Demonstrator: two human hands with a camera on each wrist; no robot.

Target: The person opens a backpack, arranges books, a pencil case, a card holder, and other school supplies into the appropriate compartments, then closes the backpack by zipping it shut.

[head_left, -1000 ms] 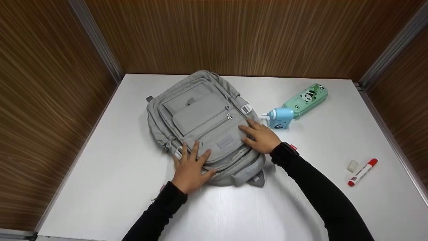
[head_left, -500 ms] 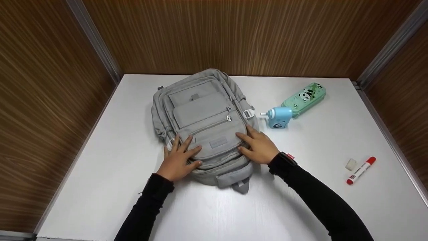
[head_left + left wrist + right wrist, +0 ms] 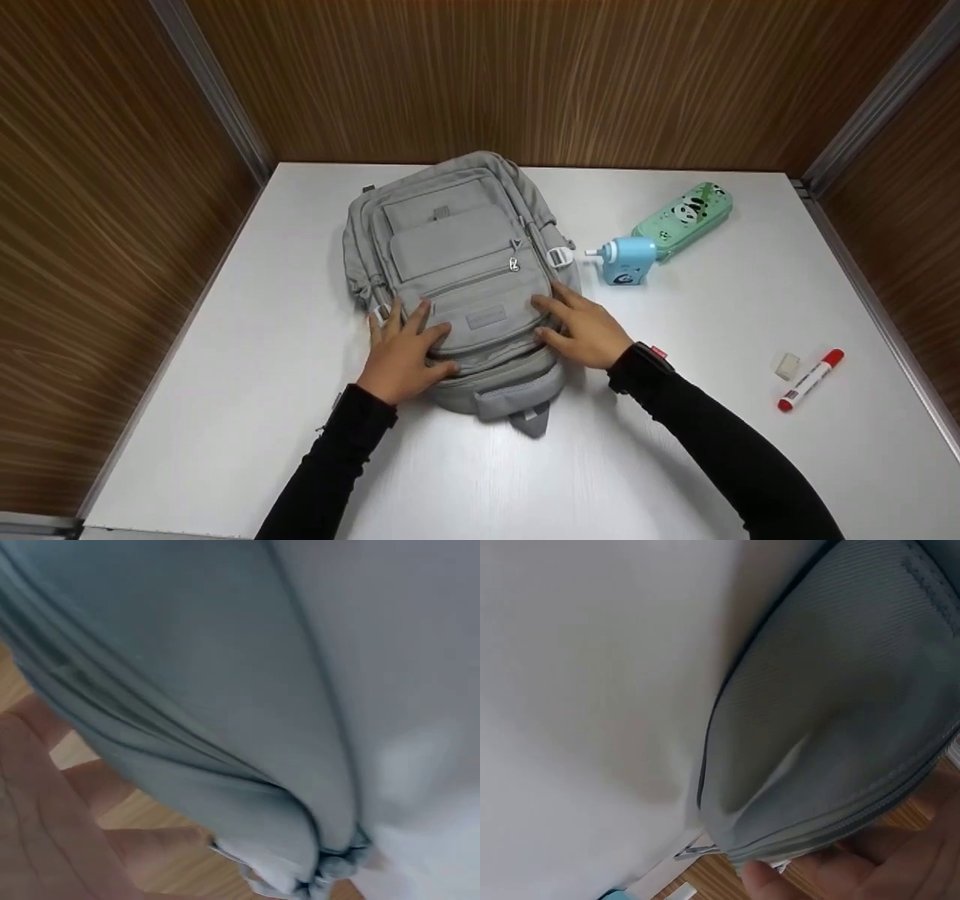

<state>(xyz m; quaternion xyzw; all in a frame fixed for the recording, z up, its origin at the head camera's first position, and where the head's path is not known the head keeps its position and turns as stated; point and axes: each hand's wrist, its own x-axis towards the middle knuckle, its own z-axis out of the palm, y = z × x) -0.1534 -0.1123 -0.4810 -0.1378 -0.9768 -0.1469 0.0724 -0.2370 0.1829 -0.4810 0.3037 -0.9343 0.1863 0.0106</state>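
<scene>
A grey backpack [image 3: 457,247] lies on its back on the white table, its front pockets facing up and its base toward me. My left hand [image 3: 401,358], fingers spread, rests on its lower left edge by a white buckle [image 3: 381,313]. Across from it, my right hand [image 3: 589,330] touches the lower right edge with its fingertips on the front pocket. In the left wrist view, the spread fingers [image 3: 97,784] lie along the bag's seams [image 3: 187,742]. The right wrist view shows the right fingers [image 3: 840,866] beside a zipped edge [image 3: 855,821].
To the right of the bag stands a light blue bottle [image 3: 628,262] with a white nozzle, in front of a green panda pencil case [image 3: 684,217]. Farther right lie a small pale eraser-like block [image 3: 787,366] and a red-and-white marker [image 3: 811,381]. Wood-grain panels [image 3: 525,82] enclose the table.
The backpack has turned clockwise, its base swinging left and its top slightly right. My left hand shifted left with it; my right hand stayed nearly in place at the right edge.
</scene>
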